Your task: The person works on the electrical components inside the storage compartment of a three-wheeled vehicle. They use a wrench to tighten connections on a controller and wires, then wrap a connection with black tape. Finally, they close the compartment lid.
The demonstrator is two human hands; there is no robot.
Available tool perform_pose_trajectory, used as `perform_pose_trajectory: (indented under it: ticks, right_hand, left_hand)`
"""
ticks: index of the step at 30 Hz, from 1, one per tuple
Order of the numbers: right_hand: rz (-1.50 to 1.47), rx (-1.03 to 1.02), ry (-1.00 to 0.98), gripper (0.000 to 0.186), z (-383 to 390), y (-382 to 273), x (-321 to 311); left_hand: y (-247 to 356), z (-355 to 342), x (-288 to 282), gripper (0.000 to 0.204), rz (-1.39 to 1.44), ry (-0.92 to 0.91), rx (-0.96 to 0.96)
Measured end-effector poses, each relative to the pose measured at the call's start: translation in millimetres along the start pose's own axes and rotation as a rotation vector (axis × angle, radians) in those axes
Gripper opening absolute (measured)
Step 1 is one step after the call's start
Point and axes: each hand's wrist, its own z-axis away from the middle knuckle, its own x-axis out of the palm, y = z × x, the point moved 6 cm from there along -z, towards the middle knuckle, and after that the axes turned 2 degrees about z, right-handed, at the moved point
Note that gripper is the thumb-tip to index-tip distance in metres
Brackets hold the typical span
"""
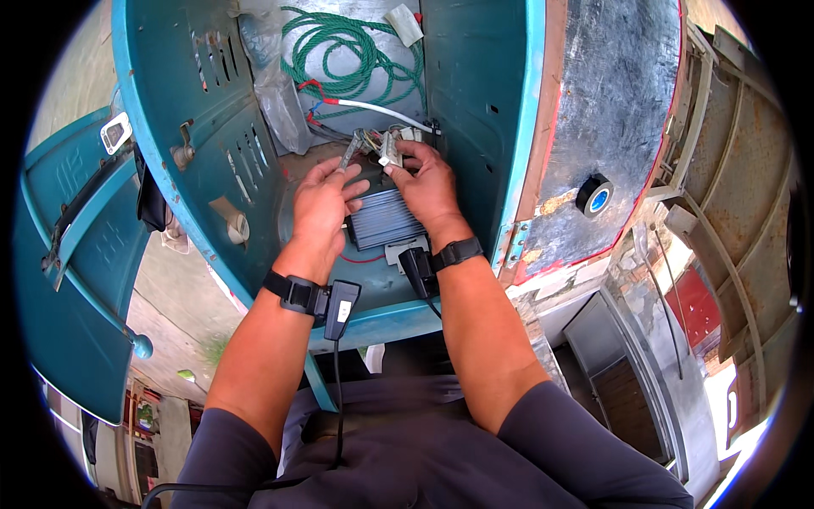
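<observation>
Inside a teal metal cabinet (483,110), both my hands are at a bundle of wires and connectors. My right hand (426,185) pinches a whitish plug connector (390,151) between thumb and fingers. My left hand (320,204) has its fingertips closed on the lower end of a narrow grey connector (350,151), its other fingers loosely bent. Thin wires run between the two pieces. Just below the hands lies a finned grey metal box (386,219). A thick white cable (381,109) with red and blue ends passes behind the wires.
Coiled green rope (335,59) and a clear plastic bag (280,102) lie at the cabinet's back. The cabinet's door (80,254) hangs open at left. A black tape roll (596,197) sits on the scuffed panel at right. Cabled wrist bands circle both wrists.
</observation>
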Motion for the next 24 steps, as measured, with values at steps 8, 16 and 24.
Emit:
perform_pose_trajectory:
  ticks: [8,16,24]
  right_hand:
    - [0.050,-0.009,0.012,0.046,1.0,-1.0,-0.5]
    - [0.229,-0.141,0.058,0.036,3.5,-7.3,-0.2]
    - [0.075,0.018,0.301,0.029,-7.6,-1.3,-18.7]
  left_hand:
    - [-3.2,-3.6,1.7,0.040,-0.002,-0.004,-0.020]
    - [-0.6,-4.4,3.0,0.039,0.003,-0.012,-0.021]
    - [3.4,0.7,-1.9,0.038,0.031,0.000,0.005]
